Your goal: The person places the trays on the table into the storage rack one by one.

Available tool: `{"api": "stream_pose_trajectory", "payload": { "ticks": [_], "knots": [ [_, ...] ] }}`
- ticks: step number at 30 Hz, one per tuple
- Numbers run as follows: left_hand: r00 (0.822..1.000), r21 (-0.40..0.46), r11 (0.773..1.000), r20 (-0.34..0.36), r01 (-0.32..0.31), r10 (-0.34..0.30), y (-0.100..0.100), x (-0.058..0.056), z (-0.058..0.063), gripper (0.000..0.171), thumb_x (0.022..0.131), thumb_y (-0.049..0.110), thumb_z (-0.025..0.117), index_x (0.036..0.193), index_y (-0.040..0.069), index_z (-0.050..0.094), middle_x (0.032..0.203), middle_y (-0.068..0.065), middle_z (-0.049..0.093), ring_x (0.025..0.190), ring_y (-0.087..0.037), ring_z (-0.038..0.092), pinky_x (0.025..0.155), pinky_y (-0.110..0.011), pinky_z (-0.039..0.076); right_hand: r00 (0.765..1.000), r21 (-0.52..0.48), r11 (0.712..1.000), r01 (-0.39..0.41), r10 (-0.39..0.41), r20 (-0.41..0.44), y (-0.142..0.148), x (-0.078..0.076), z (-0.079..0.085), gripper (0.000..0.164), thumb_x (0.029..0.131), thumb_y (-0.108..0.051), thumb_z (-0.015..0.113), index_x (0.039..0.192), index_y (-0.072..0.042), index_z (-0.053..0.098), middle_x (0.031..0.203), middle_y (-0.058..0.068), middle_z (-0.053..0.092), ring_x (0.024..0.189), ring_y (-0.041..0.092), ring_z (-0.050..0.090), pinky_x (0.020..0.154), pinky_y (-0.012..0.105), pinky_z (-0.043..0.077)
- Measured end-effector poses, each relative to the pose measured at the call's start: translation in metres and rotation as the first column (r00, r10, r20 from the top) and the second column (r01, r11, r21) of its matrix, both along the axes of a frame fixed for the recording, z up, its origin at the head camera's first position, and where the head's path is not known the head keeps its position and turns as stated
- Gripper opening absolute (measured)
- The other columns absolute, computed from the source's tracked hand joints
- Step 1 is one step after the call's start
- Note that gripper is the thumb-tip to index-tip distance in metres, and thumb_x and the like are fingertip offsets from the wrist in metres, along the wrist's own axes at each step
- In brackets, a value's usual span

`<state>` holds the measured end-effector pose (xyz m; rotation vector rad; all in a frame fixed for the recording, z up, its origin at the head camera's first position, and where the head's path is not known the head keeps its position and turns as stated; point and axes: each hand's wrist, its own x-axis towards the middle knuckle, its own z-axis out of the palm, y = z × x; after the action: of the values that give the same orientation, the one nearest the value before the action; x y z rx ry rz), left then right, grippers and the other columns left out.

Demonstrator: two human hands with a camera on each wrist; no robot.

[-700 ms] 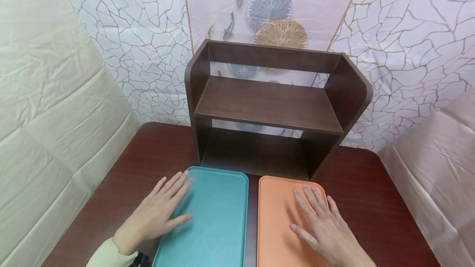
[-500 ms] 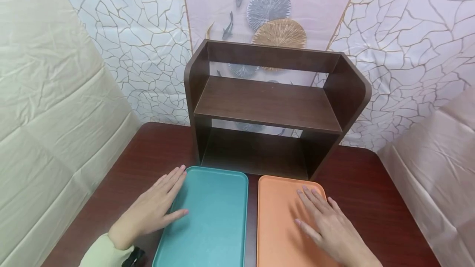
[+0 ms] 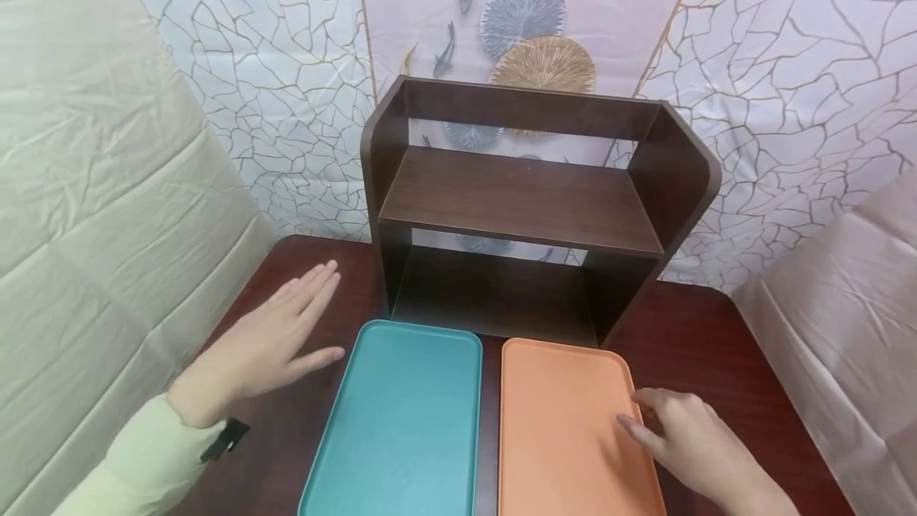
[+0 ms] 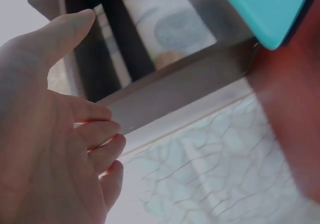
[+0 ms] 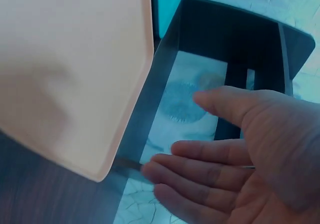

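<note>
My left hand [image 3: 261,341] is raised over the table to the left of the teal tray [image 3: 411,412], fingers straight and together, thumb apart. In the left wrist view its palm [image 4: 60,134] shows with nothing in it. My right hand [image 3: 698,440] hovers by the right edge of the orange tray [image 3: 562,428], fingers slightly bent. The right wrist view shows those fingers [image 5: 200,174] holding nothing, with the thumb well apart. Both trays are bare inside and lie side by side with a narrow gap between them.
A dark brown two-tier shelf [image 3: 523,197] stands behind the trays on the dark red table [image 3: 315,293]. Patterned cloth [image 3: 286,102] hangs behind it. Pale fabric walls [image 3: 107,205] close in the left and right sides.
My left hand has moved left and away, off the teal tray. My right hand has shifted right and nearer to me, its fingers now more bent. Trays and shelf stay put.
</note>
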<state>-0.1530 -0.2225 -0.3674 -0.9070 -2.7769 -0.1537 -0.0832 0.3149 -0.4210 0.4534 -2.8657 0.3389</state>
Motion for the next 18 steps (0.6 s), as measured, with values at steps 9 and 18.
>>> {"api": "stream_pose_trajectory", "payload": {
  "ticks": [9, 18],
  "knots": [
    [0.997, 0.004, 1.0, -0.072, 0.025, -0.025, -0.003, -0.019, 0.069, 0.096, 0.101, 0.046, 0.067, 0.168, -0.002, 0.017, 0.176, -0.021, 0.019, 0.163, -0.041, 0.024, 0.136, -0.051, 0.019, 0.959, -0.004, 0.989, 0.149, -0.143, 0.245, 0.029, -0.005, -0.004, 0.017, 0.084, -0.026, 0.086, 0.08, -0.016, 0.073, 0.075, -0.007, 0.074, 0.069, 0.009, 0.067, 0.062, 0.032, 0.056],
    [0.992, -0.003, 1.0, -0.13, 0.006, -0.006, 0.009, -0.042, 0.121, 0.097, 0.101, 0.045, 0.067, 0.168, -0.001, 0.014, 0.176, -0.021, 0.019, 0.164, -0.039, 0.02, 0.133, -0.06, 0.022, 0.869, -0.033, 0.974, 0.224, -0.184, 0.46, 0.046, -0.007, -0.018, 0.03, 0.09, -0.034, 0.082, 0.069, -0.018, 0.067, 0.058, -0.007, 0.062, 0.057, 0.007, 0.052, 0.058, 0.023, 0.042]
  ]
}}
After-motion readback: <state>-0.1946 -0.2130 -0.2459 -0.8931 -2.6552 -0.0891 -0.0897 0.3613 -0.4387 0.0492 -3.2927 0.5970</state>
